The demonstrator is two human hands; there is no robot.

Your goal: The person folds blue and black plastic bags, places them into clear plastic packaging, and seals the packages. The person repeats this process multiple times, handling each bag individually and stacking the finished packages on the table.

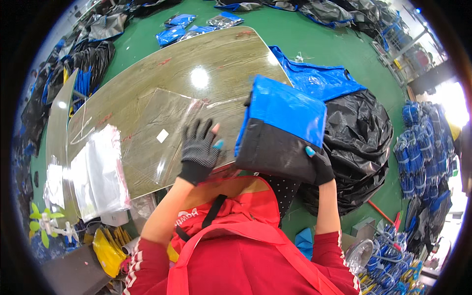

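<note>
My right hand (322, 164), in a dark glove with the thumb tip in light blue, grips the lower right edge of a folded blue and black plastic sheet (285, 125). The folded sheet is tilted up over the right end of the wood-patterned table (147, 105). To its left, my left hand (200, 150) wears a grey and black glove and holds nothing; its fingers are spread. Under and beside that hand lies a flat clear plastic bag (162, 132) with a small white label. The fingers of my right hand are hidden behind the sheet.
A stack of clear bags (101, 172) lies at the table's left. Black sheeting (361, 142) and blue sheeting (319, 78) are heaped on the right. Bagged blue packs (196, 30) sit on the green floor beyond. Bundled blue items (423, 147) stand far right.
</note>
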